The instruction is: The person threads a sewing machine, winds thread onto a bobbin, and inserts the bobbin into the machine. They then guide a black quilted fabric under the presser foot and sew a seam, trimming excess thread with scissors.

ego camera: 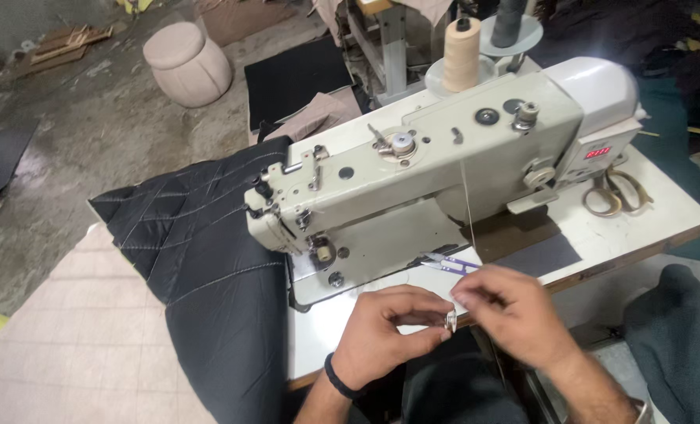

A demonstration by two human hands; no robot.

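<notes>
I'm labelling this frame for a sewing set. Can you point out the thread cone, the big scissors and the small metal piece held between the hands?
thread cone (461,55), head view, middle of the wound thread.
big scissors (619,192), head view, handle loops.
small metal piece (450,319), head view, its shiny body between the fingertips.

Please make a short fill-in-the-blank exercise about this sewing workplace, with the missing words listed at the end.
1. The left hand and the right hand pinch a small metal part between their ____.
2. The quilted fabric lying to the left of the sewing machine is ____ in colour.
3. The cream thread cone stands ____ the machine.
4. The large scissors lie on the table to the ____ of the machine.

Missing words: fingers; black; behind; right
</notes>
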